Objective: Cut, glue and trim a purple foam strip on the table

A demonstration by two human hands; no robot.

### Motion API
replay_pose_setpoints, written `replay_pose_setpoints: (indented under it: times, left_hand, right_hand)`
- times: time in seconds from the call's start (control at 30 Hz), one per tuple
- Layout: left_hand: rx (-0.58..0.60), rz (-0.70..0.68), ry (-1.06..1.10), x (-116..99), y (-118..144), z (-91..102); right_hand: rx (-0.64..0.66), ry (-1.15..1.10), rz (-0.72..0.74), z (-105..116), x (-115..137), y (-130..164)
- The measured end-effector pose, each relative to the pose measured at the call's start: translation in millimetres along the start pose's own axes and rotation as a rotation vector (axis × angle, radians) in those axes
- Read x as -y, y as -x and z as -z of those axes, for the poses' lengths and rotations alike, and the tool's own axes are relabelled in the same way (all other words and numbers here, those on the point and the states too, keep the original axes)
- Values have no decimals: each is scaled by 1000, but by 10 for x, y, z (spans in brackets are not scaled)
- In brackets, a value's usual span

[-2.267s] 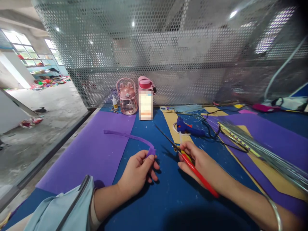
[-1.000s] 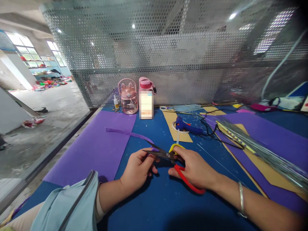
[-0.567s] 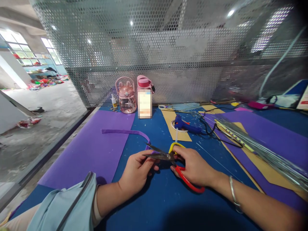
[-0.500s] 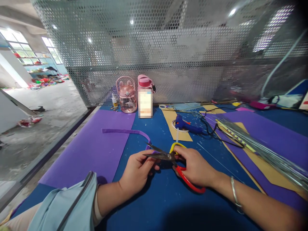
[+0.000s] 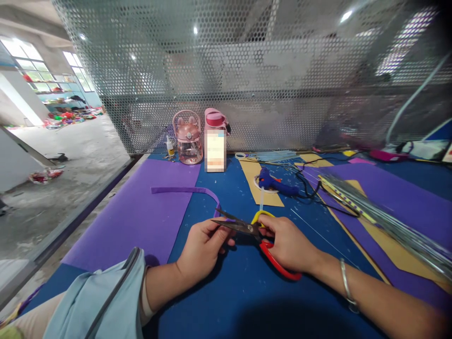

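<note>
My left hand pinches the near end of a long purple foam strip that curves away over the blue table top. In my right hand are scissors with one yellow and one red handle. Their dark blades are slightly apart and point left at the strip's end, just above my left fingertips.
A large purple foam sheet lies to the left. Two pink bottles stand by the perforated metal screen. A blue glue gun rests on a yellow sheet; a bundle of thin wires and more purple and yellow sheets lie to the right.
My right hand has swung the scissors from pointing away to pointing left at the strip's end by my left fingers. Over the last half second the blades have narrowed slightly.
</note>
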State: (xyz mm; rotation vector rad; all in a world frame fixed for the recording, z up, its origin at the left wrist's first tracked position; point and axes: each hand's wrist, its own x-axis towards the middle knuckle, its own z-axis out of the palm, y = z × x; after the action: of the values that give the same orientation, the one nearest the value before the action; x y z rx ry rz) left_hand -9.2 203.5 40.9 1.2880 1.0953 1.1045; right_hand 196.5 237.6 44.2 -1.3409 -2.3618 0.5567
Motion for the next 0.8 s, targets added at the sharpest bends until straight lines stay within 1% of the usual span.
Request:
replay_pose_setpoints:
  times: [0.47, 0.8]
  left_hand:
    - [-4, 15, 24, -5, 13, -5]
    - [-49, 25, 14, 13, -1, -19]
  right_hand:
    - [4, -7, -11, 22, 31, -17]
    - [0, 82, -4, -3, 7, -25]
